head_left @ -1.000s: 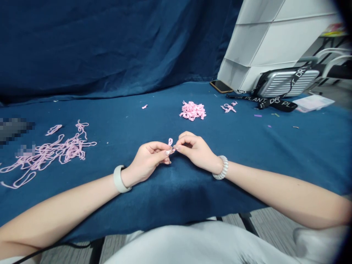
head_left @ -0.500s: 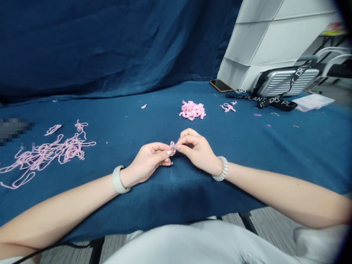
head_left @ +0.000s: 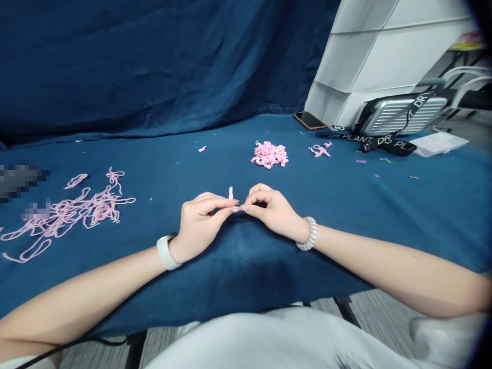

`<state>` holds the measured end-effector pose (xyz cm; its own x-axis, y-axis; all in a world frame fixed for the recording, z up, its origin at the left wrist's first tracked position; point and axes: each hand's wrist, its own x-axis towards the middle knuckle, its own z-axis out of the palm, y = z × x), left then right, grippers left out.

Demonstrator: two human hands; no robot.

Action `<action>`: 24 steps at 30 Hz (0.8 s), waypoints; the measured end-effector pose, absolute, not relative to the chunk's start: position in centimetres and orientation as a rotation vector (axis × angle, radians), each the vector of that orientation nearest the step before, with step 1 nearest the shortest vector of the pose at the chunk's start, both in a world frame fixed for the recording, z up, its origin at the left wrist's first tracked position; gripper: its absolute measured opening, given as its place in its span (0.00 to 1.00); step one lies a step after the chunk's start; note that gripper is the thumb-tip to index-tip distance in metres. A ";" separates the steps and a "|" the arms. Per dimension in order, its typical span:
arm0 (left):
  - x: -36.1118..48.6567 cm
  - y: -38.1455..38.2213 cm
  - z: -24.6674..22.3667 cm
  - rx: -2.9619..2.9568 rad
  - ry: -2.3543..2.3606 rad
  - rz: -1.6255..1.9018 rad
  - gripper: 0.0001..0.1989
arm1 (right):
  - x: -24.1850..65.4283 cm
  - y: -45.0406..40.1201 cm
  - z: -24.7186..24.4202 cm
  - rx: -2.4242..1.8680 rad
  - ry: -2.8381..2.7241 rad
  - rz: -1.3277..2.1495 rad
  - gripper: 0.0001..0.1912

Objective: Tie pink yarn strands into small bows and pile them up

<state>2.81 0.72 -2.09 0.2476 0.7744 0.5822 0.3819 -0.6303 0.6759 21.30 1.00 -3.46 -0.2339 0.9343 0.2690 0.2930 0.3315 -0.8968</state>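
My left hand [head_left: 205, 218] pinches a short piece of pink yarn [head_left: 230, 193] between thumb and fingertips; part of it sticks up above the fingers. Close beside it, my right hand [head_left: 271, 210] is closed in a pinch too, its fingertips meeting those of the left on the same yarn. Most of the piece is hidden by the fingers. Beyond the hands lies a pile of small pink knotted yarn pieces [head_left: 269, 155]. A loose tangle of pink yarn [head_left: 82, 212] spreads over the cloth at the left.
Blue cloth [head_left: 172, 179] covers the table. A few pink yarn scraps [head_left: 320, 149] lie right of the pile. Farther back are a phone [head_left: 308, 121], a silver case [head_left: 405, 115] with a black lettered strap, a flat clear box [head_left: 438, 143] and white storage boxes [head_left: 357, 56].
My left hand has turned over, its fingers now more together and its back facing up. The yarn that showed as a loop between the hands now stands up behind my left fingertips.
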 end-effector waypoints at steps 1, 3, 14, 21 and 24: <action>2.8 0.8 -2.0 2.163 1.036 1.364 0.03 | 21.3 1.0 -3.5 -1.103 -1.731 0.923 0.05; 2.9 0.8 -2.0 2.154 1.022 1.371 0.02 | 21.2 1.0 -3.5 -1.100 -1.737 0.926 0.05; 3.6 0.8 -2.7 1.179 0.900 0.977 0.08 | 21.2 0.9 -3.6 -1.075 -1.630 0.873 0.04; 3.7 0.8 -2.8 1.110 0.912 0.907 0.08 | 21.2 0.6 -3.6 -0.994 -1.656 0.741 0.03; 3.6 0.9 -2.9 1.096 0.901 0.882 0.08 | 21.2 0.6 -3.6 -0.987 -1.671 0.727 0.03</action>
<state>3.64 0.94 -2.88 0.3739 0.9143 -0.1559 -0.1362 0.2204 0.9659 21.24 0.64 -3.65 -0.1448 0.8762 0.4596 0.2605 0.4819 -0.8366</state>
